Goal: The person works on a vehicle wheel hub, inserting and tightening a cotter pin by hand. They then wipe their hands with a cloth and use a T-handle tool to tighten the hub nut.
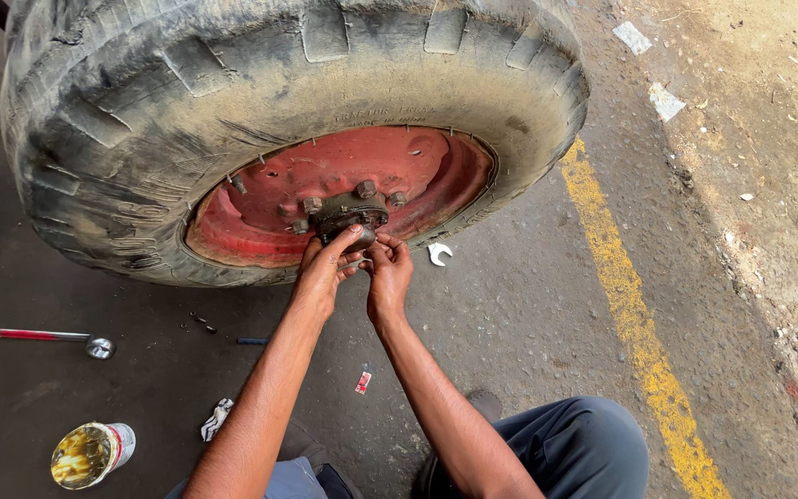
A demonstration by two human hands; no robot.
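Down at the middle of the view, both hands meet at the greasy hub in the centre of a red wheel rim, which sits inside a large, worn, mud-grey tyre resting on the floor. The left hand reaches up with its fingers curled against the lower edge of the hub, the thumb pressed toward a small metal part held between the two hands. The right hand is just beside it, touching it, its fingers closed together on that same small part; what the part is cannot be told, as the fingers hide most of it. Several nuts stand in an arc on the rim around the hub.

On the dark, oily floor an open-ended spanner head lies just to the right of the hands, near the tyre. Far left lies a long wheel wrench with a red band and a round socket end. An open tin of yellowish grease lies lower left, a crumpled rag near it, and a small red scrap between the forearms. A painted yellow line runs along the floor on the right. The person's knee in grey-blue trousers shows at the bottom.
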